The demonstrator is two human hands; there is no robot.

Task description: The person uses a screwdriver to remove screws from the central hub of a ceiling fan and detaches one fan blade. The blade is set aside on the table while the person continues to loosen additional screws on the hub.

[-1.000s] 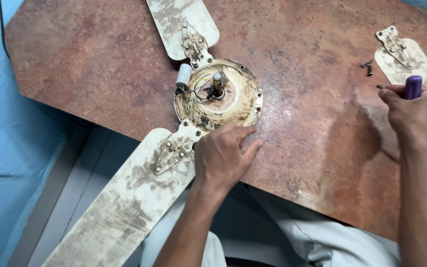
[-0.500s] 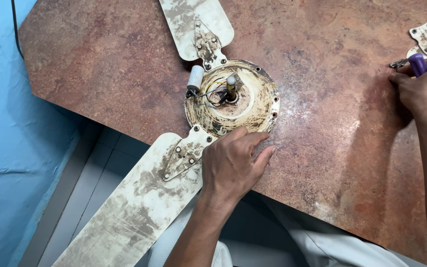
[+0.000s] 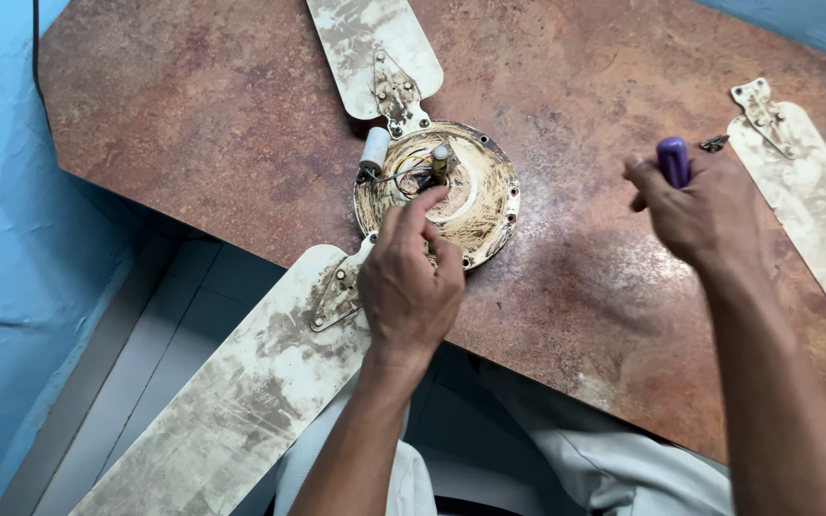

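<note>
A dirty ceiling fan motor housing lies on a brown mottled table, with a short shaft and a small white capacitor on it. Two stained white blades stay attached: one toward the far edge, one overhanging the near edge. My left hand rests over the housing's near rim, fingers reaching in toward the centre. My right hand hovers right of the housing, gripping a purple-handled screwdriver; its tip is hidden.
A detached blade with its metal bracket lies at the table's right side, small screws beside it. Blue wall at left, grey tiled floor below the table edge, my light trousers under the table.
My right hand has come back leftward from the detached blade toward the housing, with the screwdriver in it. My left hand has shifted up from the rim, its fingers reaching into the housing.
</note>
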